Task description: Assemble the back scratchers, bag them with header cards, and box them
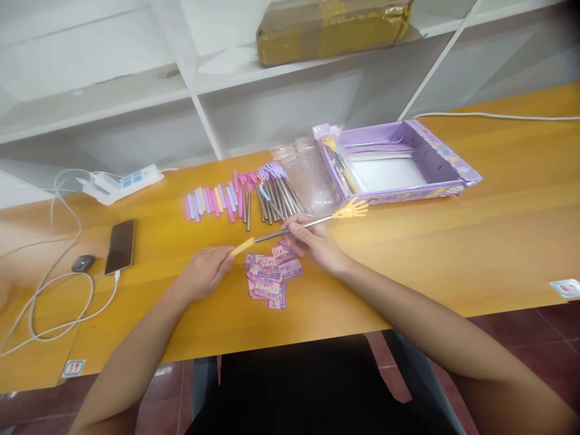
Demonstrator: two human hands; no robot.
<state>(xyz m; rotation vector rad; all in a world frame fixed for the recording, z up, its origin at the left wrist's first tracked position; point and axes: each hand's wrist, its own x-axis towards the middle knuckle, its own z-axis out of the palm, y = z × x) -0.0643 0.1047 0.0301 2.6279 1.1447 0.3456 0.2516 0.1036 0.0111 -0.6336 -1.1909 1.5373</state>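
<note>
My left hand (pixel 209 270) is closed around a yellow handle sleeve (pixel 243 246). In my right hand (pixel 312 243) is the metal rod of a back scratcher (pixel 350 209) with a yellow hand-shaped head pointing right. The rod's lower end meets the sleeve's upper end; whether it is inside cannot be seen. Below the hands lies a loose pile of pink and purple printed cards (pixel 270 277). Behind them are back scratcher rods (pixel 281 196) with pink, blue and purple heads. A row of coloured handle sleeves (pixel 211 201) lies to their left.
Clear plastic bags (pixel 308 172) lie beside a purple display box (pixel 453 154), which holds a bagged yellow back scratcher. At left are a phone (pixel 120 246), a mouse (pixel 83 263), cables and a power strip (pixel 129 183). A taped carton (pixel 333 33) sits on the shelf above.
</note>
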